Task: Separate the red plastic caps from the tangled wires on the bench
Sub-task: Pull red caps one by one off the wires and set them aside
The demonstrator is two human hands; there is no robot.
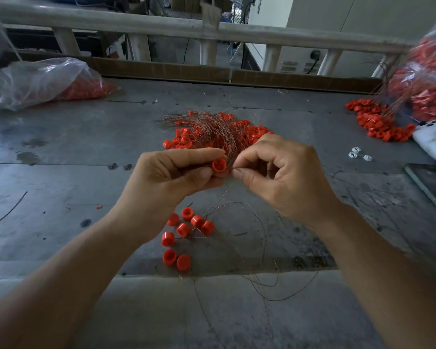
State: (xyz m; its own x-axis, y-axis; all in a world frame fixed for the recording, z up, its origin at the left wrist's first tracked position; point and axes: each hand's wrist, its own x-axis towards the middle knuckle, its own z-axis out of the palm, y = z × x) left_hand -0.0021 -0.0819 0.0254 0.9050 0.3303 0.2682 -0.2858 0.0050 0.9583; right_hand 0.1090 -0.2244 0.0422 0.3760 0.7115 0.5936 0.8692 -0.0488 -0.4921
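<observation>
- The cap [219,165] is up in the air between both hands, above the middle of the bench [86,152], open end facing me.
- The left hand [176,175] has it: thumb and curled fingers grip the cap's sides.
- The right hand [282,177] comes in tight beside it, thumb and forefinger pinched shut on a thin wire right at the cap's edge, the other fingers curled under.
- From that pinch a bundle of wires [230,154] arcs up and away into the tangle [207,127], which lies on the bench just beyond the hands, red caps heaped all through it.
- Below the wrists sit loose caps [184,230] in a small cluster, some on their sides, thin strands trailing from several of them.
- More strands loop across the bench towards the near edge.
- Far right there's another pile [378,124] of caps, spilling out beside a clear bag [428,79] stuffed with red.
- Three small white bits [358,153] lie near that pile.
- Far left, a second clear bag [35,81] slumps on the bench, red caps showing inside.
</observation>
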